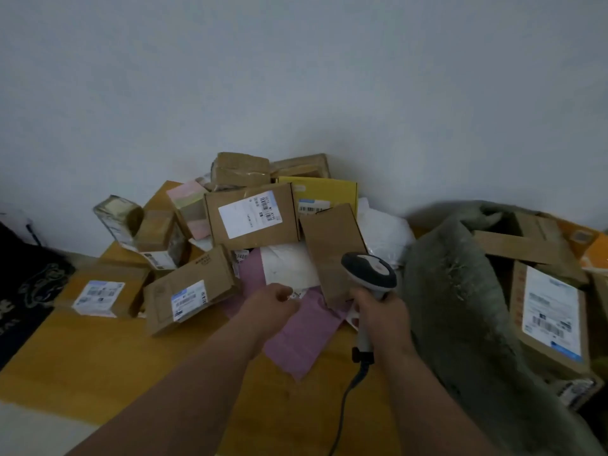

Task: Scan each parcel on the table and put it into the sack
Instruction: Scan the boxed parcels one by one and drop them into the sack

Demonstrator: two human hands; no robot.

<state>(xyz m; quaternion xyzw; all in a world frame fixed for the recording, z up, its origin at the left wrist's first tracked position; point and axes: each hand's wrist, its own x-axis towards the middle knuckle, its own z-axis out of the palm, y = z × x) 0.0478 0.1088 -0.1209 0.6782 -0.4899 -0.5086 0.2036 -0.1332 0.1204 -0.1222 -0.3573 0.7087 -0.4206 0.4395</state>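
Head view is dim and soft, so label print on every parcel is unreadable, and the sack (pixel 460 291) at the far right is cut by the frame edge, its mouth only partly seen; the fingertips of the left hand (pixel 274 302) are turned away, curled loosely over the pink mailer (pixel 296 337), and I cannot tell whether they pinch it or merely hover; the right hand (pixel 383 319) is wrapped round the grip of the scanner (pixel 370 274), whose rounded grey-and-white head points away from the person and whose dark cord trails back along the forearm; just beyond both hands, a plain brown box (pixel 332 251) leans tilted, label side hidden, its lower edge close to the right hand; farther ahead sits a heap of cardboard parcels, among them a flat labelled box (pixel 251 215) and a yellow box (pixel 324 194), partly covered; left of the left hand lies a tilted labelled carton (pixel 192 291) on the wooden table (pixel 98 363); right of the right hand the grey-green woven sack slumps, with a labelled box (pixel 551 319) inside it.
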